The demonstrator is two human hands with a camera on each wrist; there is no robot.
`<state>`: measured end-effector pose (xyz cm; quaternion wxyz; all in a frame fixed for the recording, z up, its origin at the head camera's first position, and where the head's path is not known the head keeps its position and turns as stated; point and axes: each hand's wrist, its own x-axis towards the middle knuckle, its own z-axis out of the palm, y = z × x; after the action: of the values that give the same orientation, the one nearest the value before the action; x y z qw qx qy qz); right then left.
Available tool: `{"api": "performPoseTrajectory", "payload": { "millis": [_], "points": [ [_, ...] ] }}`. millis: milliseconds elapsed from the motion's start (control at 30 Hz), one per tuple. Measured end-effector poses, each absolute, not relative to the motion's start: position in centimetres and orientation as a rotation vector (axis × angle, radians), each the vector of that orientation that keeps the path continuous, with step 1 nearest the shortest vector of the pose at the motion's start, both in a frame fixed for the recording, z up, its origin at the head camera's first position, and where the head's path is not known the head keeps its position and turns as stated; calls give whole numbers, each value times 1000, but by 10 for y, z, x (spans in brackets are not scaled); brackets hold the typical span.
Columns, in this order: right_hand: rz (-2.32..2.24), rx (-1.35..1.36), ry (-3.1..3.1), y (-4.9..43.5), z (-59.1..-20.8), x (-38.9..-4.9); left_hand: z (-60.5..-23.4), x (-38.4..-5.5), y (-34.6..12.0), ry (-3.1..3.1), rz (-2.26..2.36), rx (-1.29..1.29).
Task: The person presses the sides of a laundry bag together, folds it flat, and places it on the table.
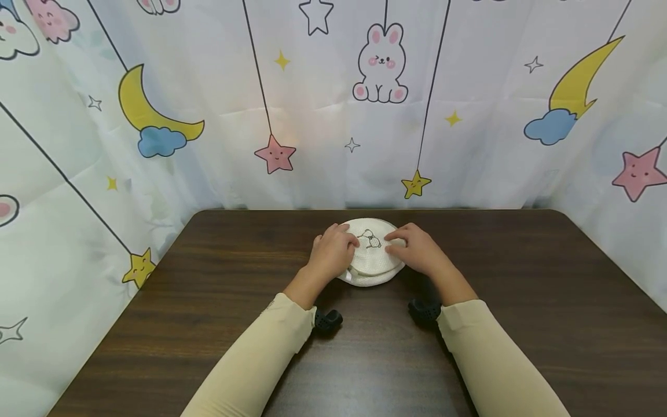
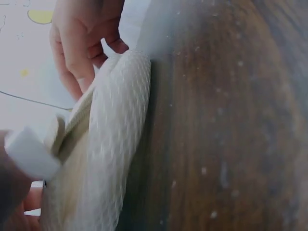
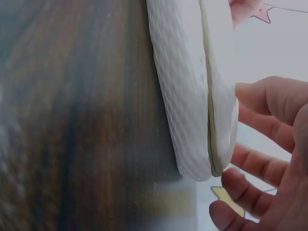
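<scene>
A round white mesh pouch (image 1: 372,260) lies flat on the table, with a dark line drawing on its top. A seam runs round its side, and a small white tag (image 2: 32,153) sticks out at its left. My left hand (image 1: 333,250) rests on the upper left of the pouch, fingers bent over its top. From the right, my right hand (image 1: 417,249) touches the pouch with its fingers spread and relaxed. In the right wrist view, its thumb and fingertips lie along the pouch's top and rim.
The dark wooden table (image 1: 234,278) reaches out on both sides of the pouch. Behind its far edge hangs a white curtain (image 1: 323,116) printed with moons, stars and a rabbit. Black wrist devices (image 1: 328,320) sit under both cream sleeves (image 1: 260,353).
</scene>
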<state>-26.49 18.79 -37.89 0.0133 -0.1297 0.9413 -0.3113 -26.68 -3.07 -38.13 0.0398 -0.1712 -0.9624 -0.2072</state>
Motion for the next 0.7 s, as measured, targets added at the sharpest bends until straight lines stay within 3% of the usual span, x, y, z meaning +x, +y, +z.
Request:
{"api": "performPoseTrajectory", "payload": {
  "millis": [700],
  "points": [
    [-788, -410, 2785, 185, -380, -265, -395, -279, -48, -3106, -980, -871]
  ]
}}
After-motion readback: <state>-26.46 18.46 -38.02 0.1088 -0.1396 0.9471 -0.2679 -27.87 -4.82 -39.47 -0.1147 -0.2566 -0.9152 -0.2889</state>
